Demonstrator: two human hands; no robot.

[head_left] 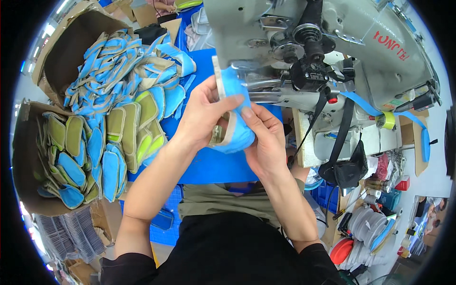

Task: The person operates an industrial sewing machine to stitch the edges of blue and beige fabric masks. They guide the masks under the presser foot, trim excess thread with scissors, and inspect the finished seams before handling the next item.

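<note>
Dressed in a black shirt [223, 251] and olive shorts [204, 197]; gripping a curved blue fabric band [241, 135] with beige edging, pinched firmly in left hand [202, 111] and right hand [266, 142] alike; holding it up over a blue tabletop [209, 166], just before a grey sewing machine [237, 28]; flanked at left by a cardboard box [23, 156] of blue and green pads [73, 133]; farther off, by a second box [59, 50] spilling blue-and-beige strips [109, 66].

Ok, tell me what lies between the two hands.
The head view shows a blue strip between the left hand and right hand, held by both.
</note>
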